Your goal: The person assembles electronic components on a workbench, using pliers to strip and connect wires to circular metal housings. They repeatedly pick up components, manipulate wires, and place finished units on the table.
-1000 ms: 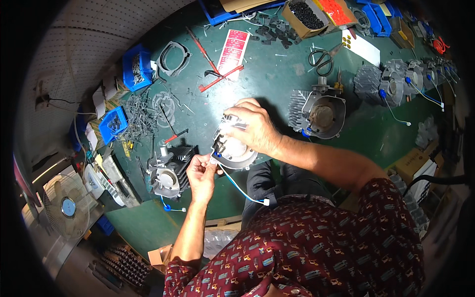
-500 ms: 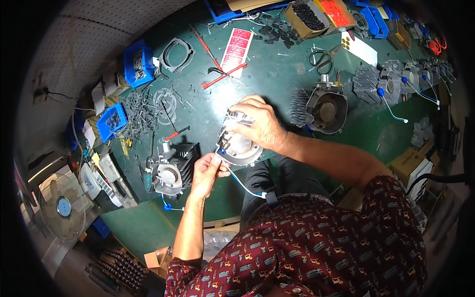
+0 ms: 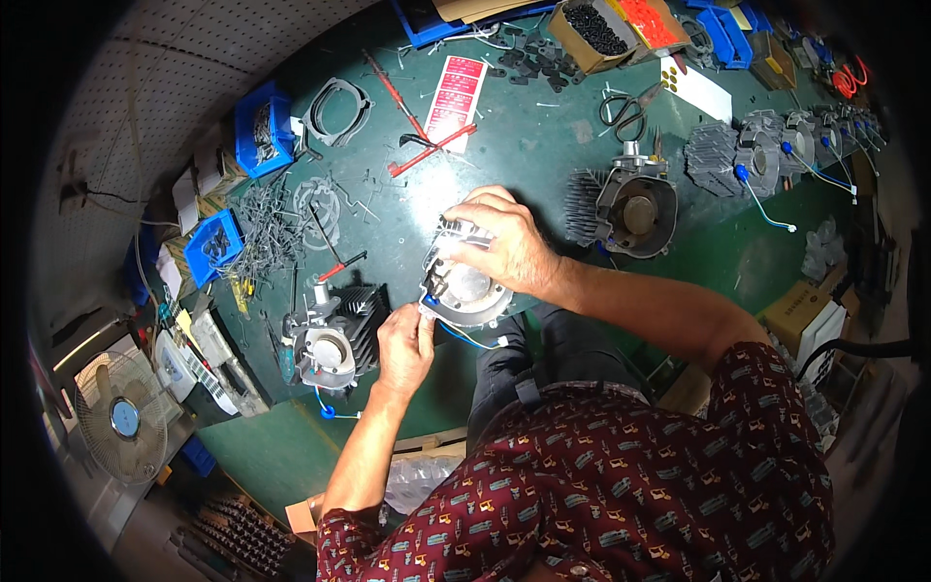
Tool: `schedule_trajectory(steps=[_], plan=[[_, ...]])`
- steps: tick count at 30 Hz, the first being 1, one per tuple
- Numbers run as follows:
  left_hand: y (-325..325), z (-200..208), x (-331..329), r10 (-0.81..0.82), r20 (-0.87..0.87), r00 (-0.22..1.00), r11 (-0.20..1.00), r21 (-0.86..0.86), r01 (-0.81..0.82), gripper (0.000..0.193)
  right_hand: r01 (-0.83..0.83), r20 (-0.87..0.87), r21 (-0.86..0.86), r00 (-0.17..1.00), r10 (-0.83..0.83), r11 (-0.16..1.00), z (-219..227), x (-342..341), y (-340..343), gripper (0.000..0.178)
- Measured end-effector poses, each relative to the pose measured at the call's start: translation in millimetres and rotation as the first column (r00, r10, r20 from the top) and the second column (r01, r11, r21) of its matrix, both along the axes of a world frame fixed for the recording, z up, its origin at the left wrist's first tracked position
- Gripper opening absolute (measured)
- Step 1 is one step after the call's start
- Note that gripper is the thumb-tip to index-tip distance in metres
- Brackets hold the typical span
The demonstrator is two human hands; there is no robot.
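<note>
A silvery metal motor housing with fins and a round centre is tilted up at the table's near edge. Curled over its upper right side, my right hand grips it. My left hand is closed at the lower left corner of the housing, close to a blue grommet; what its fingertips pinch is hidden. From beneath that corner, a blue and white cable with a white plug trails toward my lap.
Similar housings stand at left, at right and in a row far right. A red-handled tool, scissors, loose metal pins, blue bins and boxes of small parts lie around the green table.
My left hand has turned, with its fingers now tucked under the housing's corner. The cable's plug end has swung up and left. My right hand keeps its grip.
</note>
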State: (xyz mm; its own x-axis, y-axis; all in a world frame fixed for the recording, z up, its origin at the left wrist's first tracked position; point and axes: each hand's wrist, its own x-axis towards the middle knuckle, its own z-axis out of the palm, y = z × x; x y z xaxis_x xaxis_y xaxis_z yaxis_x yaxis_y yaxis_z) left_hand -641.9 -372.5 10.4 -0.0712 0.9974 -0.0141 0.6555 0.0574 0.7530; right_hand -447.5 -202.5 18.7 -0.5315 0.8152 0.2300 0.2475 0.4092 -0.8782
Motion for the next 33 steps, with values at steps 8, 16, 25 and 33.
schedule_trajectory(steps=[8, 16, 25, 33], plan=[[3, 17, 2, 0.172, 0.315, 0.933, 0.93, -0.365, -0.048, 0.021, 0.012, -0.01, -0.011, 1.0, -0.012, 1.0, -3, 1, 2, 0.044], [9, 20, -9, 0.299, 0.566, 0.768, 0.823, -0.56, 0.092, 0.021, 0.005, -0.015, -0.017, 1.0, -0.006, 1.0, -3, 3, 4, 0.044], [16, 10, -20, -0.21, -0.11, 0.971, 0.975, -0.092, 0.201, 0.024, 0.007, 0.01, -0.025, 1.0, -0.007, 1.0, -3, -1, 3, 0.046], [3, 21, -3, 0.152, 0.462, 0.874, 0.907, -0.417, 0.062, 0.03, -0.006, 0.005, -0.007, 1.0, 0.006, 1.0, -3, 1, 6, 0.045]])
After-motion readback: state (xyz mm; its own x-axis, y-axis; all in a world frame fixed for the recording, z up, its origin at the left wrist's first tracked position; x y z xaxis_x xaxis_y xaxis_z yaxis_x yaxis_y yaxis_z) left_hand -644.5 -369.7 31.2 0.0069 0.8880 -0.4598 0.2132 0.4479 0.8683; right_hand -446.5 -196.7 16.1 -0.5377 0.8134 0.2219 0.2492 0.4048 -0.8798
